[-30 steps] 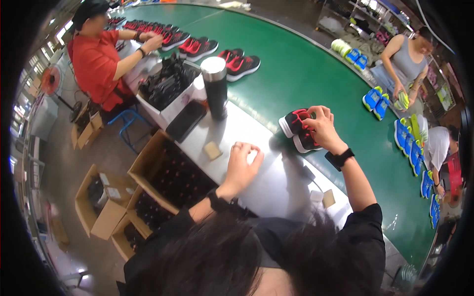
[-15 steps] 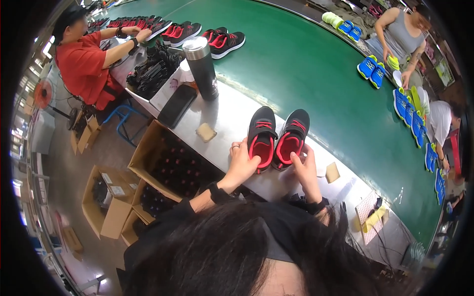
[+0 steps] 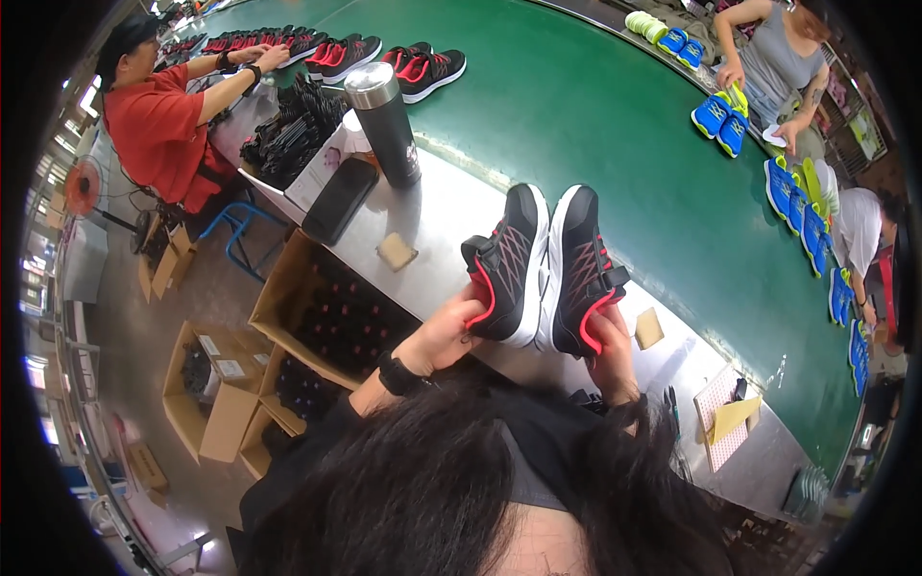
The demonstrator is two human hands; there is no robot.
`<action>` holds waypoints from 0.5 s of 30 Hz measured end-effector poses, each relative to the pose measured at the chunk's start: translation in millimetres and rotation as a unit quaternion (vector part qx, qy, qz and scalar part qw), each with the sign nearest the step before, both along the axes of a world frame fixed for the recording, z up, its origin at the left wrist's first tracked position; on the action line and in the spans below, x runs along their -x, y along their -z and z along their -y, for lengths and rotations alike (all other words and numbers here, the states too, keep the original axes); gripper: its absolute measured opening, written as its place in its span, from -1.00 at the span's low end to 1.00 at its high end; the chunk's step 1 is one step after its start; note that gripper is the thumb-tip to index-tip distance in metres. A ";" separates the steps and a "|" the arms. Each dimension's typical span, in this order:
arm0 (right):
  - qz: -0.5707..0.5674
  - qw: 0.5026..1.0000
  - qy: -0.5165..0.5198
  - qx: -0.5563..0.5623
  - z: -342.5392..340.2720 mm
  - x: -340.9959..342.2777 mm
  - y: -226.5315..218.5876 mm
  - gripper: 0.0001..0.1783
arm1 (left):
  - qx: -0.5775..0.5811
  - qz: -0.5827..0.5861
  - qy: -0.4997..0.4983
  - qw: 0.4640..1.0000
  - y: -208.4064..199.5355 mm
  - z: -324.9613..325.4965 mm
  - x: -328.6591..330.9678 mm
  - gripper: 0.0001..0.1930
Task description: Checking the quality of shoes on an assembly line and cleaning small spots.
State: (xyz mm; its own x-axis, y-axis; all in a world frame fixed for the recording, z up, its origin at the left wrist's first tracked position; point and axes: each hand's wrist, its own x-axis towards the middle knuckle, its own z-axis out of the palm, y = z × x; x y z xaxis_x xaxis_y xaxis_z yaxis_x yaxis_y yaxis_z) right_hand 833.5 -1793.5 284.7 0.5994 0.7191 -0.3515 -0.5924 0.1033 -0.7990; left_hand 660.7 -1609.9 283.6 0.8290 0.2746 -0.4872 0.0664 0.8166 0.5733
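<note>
Two black-and-red shoes (image 3: 545, 267) stand side by side, heels toward the person, at the near edge of the steel table (image 3: 451, 206) — the left hand (image 3: 444, 333) grips one heel, the right hand (image 3: 611, 343) the other (fingers closed on each). A steel flask (image 3: 382, 122) stands beyond.

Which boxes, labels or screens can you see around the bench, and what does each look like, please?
Open cardboard box: brown, under the bench edge, dark items inside.
Floor cartons: brown, white labels on flaps.
Phone: black slab, dark screen, beside steel flask.
</note>
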 end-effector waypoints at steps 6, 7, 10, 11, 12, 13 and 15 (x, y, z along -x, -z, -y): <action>0.215 0.976 -0.012 -0.025 15.0 -17.6 -26.6 -0.32 | -0.262 0.023 -0.076 0.962 -21.8 -4.6 5.8 -0.21; 0.352 0.932 -0.005 0.090 20.8 -18.9 -32.5 -0.33 | -0.475 -0.029 -0.084 0.875 -24.8 -4.0 8.4 -0.21; 0.602 0.781 0.031 0.163 28.3 -19.6 -28.7 -0.36 | -0.709 -0.090 -0.088 0.694 -27.7 6.9 14.7 -0.26; 0.675 0.713 0.003 0.190 30.5 -17.6 -27.9 -0.35 | -0.740 -0.112 -0.064 0.660 -23.5 11.2 16.8 -0.27; 0.740 0.636 -0.026 0.215 33.0 -15.1 -27.0 -0.34 | -0.769 -0.134 -0.041 0.624 -20.1 16.1 18.8 -0.27; 0.728 0.639 -0.053 0.241 34.2 -10.3 -15.6 -0.33 | -0.783 -0.151 -0.020 0.604 -18.3 22.5 19.9 -0.29; 0.724 0.638 -0.049 0.258 35.1 -3.4 -15.6 -0.33 | -0.783 -0.155 -0.025 0.602 -16.0 30.9 19.5 -0.29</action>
State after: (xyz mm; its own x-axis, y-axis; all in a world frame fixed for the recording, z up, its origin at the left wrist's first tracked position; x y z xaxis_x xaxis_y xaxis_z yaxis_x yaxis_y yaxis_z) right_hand 836.9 -1828.5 300.3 0.5260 0.7900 0.3150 0.8214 -0.3759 -0.4289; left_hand 641.2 -1640.7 299.7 0.7359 0.6202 0.2717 0.3670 -0.7026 0.6097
